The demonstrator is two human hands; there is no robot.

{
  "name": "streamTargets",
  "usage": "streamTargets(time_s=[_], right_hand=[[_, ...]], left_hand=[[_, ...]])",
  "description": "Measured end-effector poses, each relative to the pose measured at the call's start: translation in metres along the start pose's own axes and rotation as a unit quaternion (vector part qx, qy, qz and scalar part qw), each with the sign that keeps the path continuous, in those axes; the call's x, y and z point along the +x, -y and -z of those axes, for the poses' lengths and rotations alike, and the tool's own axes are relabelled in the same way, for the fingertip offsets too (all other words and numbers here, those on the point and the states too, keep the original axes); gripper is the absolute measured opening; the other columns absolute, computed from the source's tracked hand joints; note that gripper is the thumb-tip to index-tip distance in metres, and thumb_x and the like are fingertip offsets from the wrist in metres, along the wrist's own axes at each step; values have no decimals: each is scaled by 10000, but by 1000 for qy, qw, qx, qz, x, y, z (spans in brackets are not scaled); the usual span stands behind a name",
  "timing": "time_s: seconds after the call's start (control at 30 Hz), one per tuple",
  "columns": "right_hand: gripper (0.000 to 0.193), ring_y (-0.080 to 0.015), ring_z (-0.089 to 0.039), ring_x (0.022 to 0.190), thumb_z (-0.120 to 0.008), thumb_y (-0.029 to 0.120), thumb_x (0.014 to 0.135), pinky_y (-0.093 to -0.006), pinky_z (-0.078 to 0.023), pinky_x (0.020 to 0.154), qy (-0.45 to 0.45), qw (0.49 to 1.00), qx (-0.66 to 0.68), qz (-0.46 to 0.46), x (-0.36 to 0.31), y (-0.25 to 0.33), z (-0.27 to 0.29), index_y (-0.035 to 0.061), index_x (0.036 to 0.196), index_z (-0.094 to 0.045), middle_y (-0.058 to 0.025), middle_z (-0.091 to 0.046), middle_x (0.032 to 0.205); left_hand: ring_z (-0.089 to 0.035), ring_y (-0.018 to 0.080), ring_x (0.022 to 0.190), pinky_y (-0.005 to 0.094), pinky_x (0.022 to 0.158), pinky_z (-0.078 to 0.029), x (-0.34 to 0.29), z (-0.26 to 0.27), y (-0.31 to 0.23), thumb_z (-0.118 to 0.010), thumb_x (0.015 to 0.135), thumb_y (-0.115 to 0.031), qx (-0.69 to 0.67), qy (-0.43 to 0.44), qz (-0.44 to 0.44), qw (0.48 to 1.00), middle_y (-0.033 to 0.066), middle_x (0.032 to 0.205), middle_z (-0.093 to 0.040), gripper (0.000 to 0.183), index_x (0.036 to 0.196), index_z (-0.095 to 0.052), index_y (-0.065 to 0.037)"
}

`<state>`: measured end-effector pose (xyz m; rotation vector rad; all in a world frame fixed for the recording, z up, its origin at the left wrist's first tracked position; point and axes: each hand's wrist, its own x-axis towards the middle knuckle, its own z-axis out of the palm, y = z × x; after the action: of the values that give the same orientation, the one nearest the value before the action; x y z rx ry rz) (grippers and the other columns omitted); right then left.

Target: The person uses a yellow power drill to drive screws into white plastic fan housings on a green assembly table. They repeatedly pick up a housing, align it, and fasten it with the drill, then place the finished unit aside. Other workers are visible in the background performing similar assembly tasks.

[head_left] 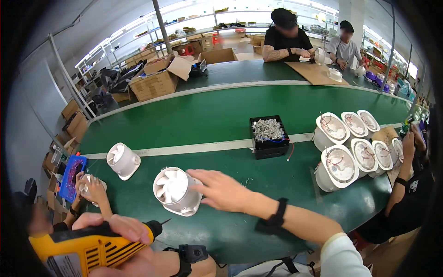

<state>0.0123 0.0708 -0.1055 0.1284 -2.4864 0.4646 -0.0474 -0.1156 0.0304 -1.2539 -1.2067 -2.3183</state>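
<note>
My left hand (129,242) is closed around a yellow and black power drill (92,247) at the lower left. The drill's thin bit (166,221) points right, just short of a white fan housing (191,201). That housing stands upright on the green table, its fan blades (170,185) facing up and toward me. My right hand (221,188) reaches in from the right with fingers stretched out. Its fingertips are at the housing's right rim, and whether they press on it is hard to tell. A second white fan housing (123,161) stands farther left.
A black box of small metal screws (268,131) sits mid-table. Several white housings with wires (339,164) stand at right. Co-workers' hands are at left, holding a white part (94,188), and at right. A blue tray (73,177) lies at far left; cartons (154,81) stand behind.
</note>
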Motion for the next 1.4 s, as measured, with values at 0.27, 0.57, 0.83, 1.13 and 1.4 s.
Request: streamTargets(time_s=[0.27, 0.57, 0.83, 1.13, 1.4], right_hand=[[397, -322, -337, 1315, -742, 270, 684, -505, -293, 1059, 87, 989, -113, 27, 38, -9, -44, 56, 992, -614, -180, -432, 1307], [297, -412, -343, 1287, -768, 169, 681, -466, -354, 1039, -31, 996, -32, -72, -51, 11, 87, 25, 819, -548, -209, -394, 1322], [261, -403, -392, 1243, -746, 165, 681, -530, -355, 1007, 53, 967, -95, -230, -179, 61, 153, 27, 765, -541, -201, -438, 1203], [415, -473, -322, 1270, -748, 246, 703, -513, -322, 1039, -30, 989, -25, -144, -185, 31, 124, 7, 984, -558, -268, -269, 1403], [531, -395, -424, 1204, -613, 246, 854, -427, -376, 996, -145, 948, 50, -277, -160, -7, 99, -37, 1257, -412, -244, -389, 1324]], left_hand=[[-448, 122, 447, 204, 411, -364, -1, -4, 14, -481, 873, -607, -52, 28, 19, 998, 74, 624, -490, 689, 1170, -356, 2], [-444, 130, 464, 211, 424, -367, -2, -20, 16, -505, 846, -630, -92, 75, 57, 991, 76, 646, -476, 721, 1160, -376, 6], [-478, 174, 437, 266, 420, -422, -4, -61, 54, -474, 873, -611, -244, 220, 118, 937, 112, 626, -515, 674, 1138, -387, 3], [-395, 107, 410, 192, 366, -345, -40, -109, 62, -492, 890, -564, -274, 208, 170, 924, 62, 607, -431, 600, 1120, -355, -27], [-394, 83, 409, 164, 366, -342, -52, -128, 80, -457, 918, -540, -242, 223, 211, 920, 50, 596, -420, 584, 1149, -346, -16]])
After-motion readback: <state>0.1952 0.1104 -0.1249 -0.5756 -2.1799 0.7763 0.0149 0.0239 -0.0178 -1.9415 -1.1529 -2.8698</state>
